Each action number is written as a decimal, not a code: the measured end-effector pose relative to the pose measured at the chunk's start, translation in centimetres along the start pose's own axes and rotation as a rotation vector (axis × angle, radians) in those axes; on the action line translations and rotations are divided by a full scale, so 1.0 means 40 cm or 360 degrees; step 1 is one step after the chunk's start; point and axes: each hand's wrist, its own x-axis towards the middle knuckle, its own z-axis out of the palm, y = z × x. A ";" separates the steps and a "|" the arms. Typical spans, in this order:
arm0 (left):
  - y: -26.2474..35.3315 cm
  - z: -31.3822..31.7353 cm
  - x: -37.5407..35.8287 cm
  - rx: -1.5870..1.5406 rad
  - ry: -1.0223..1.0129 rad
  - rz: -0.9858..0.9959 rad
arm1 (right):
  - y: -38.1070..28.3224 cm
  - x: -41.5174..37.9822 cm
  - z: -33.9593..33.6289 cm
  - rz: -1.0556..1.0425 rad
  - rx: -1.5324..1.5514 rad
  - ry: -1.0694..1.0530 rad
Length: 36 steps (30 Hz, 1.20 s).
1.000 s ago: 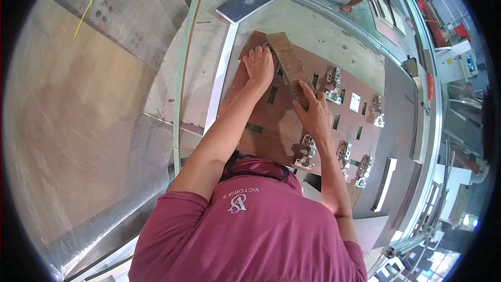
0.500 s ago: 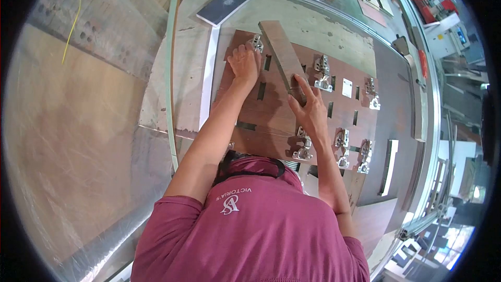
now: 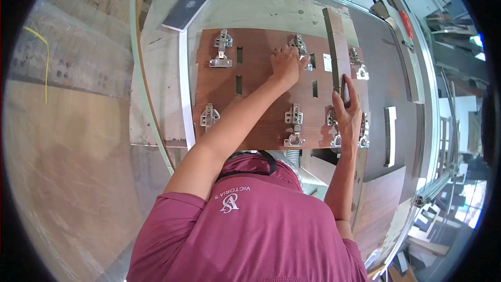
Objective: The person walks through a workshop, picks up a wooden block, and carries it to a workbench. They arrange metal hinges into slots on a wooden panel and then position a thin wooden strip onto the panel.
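Note:
A brown wood-grain board (image 3: 266,83) lies in front of me, with several metal cabinet hinges on it and dark slots cut through it. My left hand (image 3: 287,67) is at the far middle hinge (image 3: 298,46), fingers bent round its near left side and partly covering it. My right hand (image 3: 348,117) grips the near end of a long wooden strip (image 3: 340,47) between thumb and fingers. The strip lies at a slant across the board's right part, beside a white label (image 3: 327,62). Another hinge (image 3: 221,49) sits uncovered at the far left corner.
Beneath the board is a worn worktable (image 3: 261,6). A dark panel (image 3: 192,6) and a white strip (image 3: 185,81) lie left of it. To the right are a dark surface (image 3: 383,78), a pale strip (image 3: 390,136) and a red-handled tool (image 3: 406,25).
My left hand has gone from the far left hinge to the far middle one. My right hand has carried the wooden strip rightward across the board. The view has shifted too.

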 end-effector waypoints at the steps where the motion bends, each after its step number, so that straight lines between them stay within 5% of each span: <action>1: 0.015 0.015 0.007 0.0026 -0.0079 -0.0115 | -0.009 -0.010 -0.007 0.0078 0.0017 -0.0037; 10: 0.003 0.058 -0.021 0.0078 -0.0113 -0.0028 | 0.006 -0.040 -0.003 0.0253 -0.0176 -0.0252; 36: -0.002 0.053 -0.031 0.0032 -0.0095 -0.0126 | 0.042 0.071 0.032 -0.0105 -0.0667 -0.0276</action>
